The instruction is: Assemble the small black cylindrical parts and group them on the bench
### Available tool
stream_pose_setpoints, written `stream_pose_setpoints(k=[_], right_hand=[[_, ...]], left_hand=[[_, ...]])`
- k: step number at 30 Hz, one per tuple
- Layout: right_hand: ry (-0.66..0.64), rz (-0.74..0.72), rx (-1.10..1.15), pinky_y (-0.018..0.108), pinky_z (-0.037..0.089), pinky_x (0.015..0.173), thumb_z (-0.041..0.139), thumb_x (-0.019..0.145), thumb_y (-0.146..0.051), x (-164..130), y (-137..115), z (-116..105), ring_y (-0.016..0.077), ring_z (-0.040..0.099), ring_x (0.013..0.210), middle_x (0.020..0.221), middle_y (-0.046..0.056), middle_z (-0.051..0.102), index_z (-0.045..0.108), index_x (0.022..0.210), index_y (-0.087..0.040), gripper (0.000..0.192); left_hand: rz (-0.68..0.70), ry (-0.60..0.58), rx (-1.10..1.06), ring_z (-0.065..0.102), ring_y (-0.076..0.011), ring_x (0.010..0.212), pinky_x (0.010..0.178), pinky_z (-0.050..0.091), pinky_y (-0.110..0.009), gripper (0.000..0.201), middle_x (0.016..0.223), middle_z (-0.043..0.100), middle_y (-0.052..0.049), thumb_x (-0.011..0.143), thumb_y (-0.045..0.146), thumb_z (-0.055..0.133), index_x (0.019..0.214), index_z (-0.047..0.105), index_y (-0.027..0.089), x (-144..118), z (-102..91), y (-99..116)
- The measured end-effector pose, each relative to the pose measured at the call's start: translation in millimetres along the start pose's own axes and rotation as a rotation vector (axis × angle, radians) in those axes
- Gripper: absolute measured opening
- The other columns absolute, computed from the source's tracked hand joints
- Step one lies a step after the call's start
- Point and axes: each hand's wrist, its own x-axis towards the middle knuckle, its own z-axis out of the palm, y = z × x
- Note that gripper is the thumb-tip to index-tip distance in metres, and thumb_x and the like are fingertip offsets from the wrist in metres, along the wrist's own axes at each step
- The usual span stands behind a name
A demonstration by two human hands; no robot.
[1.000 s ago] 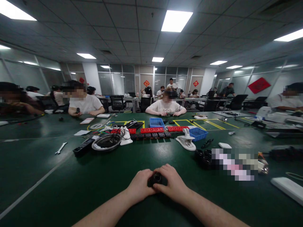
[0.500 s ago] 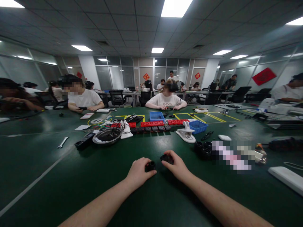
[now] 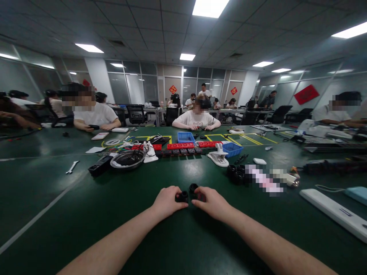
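Observation:
My left hand [image 3: 167, 201] rests on the green table [image 3: 94, 214] and pinches a small black round part [image 3: 182, 197] at its fingertips. My right hand [image 3: 211, 201] lies just to the right, its fingers closed on a second small black round part [image 3: 194, 187]. The two parts sit side by side, a small gap between them. Both forearms reach in from the bottom edge.
Several black round parts [image 3: 236, 173] lie to the right front. Farther off are a metal bowl [image 3: 127, 159], a black power strip [image 3: 100, 165], red strips [image 3: 180, 145], blue bins [image 3: 232, 149], a white clamp [image 3: 218, 157] and a wrench [image 3: 71, 167]. A white strip [image 3: 332, 212] lies right. People sit around the table.
One second ago both hands held one black piece together. It has come apart into two parts, one in each hand, and the hands have drawn near again. The view has tilted and shifted.

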Motion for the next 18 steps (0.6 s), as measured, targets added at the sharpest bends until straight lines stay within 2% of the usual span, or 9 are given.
stream_pose_setpoints(k=[3,7,10,14,18], right_hand=[[0.020,0.064,-0.038,0.024,0.035,0.053,0.057,0.064,-0.046,-14.4,-8.1,12.3,0.0166,0.053,0.069,0.081,0.003,0.058,0.054,0.095,-0.020,0.040],[0.024,0.089,-0.098,0.024,0.034,0.054,0.059,0.062,-0.041,-26.5,-14.6,22.7,0.0175,0.053,0.071,0.079,0.003,0.059,0.057,0.081,-0.021,0.028],[0.066,0.091,-0.135,0.025,0.036,0.058,0.058,0.063,-0.038,-43.8,-9.7,16.2,0.0183,0.052,0.074,0.080,0.003,0.059,0.057,0.080,-0.021,0.024],[0.144,0.158,-0.184,0.026,0.039,0.063,0.056,0.065,-0.040,-83.7,25.0,-10.3,0.0187,0.053,0.077,0.083,0.004,0.057,0.058,0.081,-0.020,0.026],[0.253,0.411,-0.230,0.026,0.040,0.063,0.051,0.067,-0.047,-115.3,82.3,-44.4,0.0187,0.055,0.076,0.087,0.007,0.058,0.058,0.088,-0.017,0.037]], left_hand=[[0.033,0.003,0.050,0.052,-0.0182,0.066,0.056,0.033,-0.025,0.033,0.074,0.056,-0.001,0.057,0.050,0.059,0.070,0.054,0.020,-10.2,7.0,17.6],[0.110,-0.030,0.067,0.052,-0.0178,0.065,0.053,0.032,-0.024,0.033,0.073,0.056,0.000,0.057,0.048,0.060,0.072,0.053,0.020,-23.0,13.2,33.8],[0.162,-0.088,0.025,0.052,-0.0174,0.068,0.053,0.033,-0.024,0.040,0.075,0.055,0.000,0.056,0.052,0.060,0.082,0.055,0.022,-27.1,13.2,35.4],[0.225,-0.141,0.019,0.051,-0.0169,0.070,0.055,0.034,-0.024,0.047,0.077,0.054,0.001,0.061,0.056,0.054,0.095,0.053,0.024,-27.4,9.9,32.9],[0.255,-0.172,0.041,0.050,-0.0168,0.072,0.057,0.036,-0.024,0.044,0.079,0.054,0.000,0.067,0.054,0.050,0.100,0.051,0.024,-26.9,7.2,33.2]])
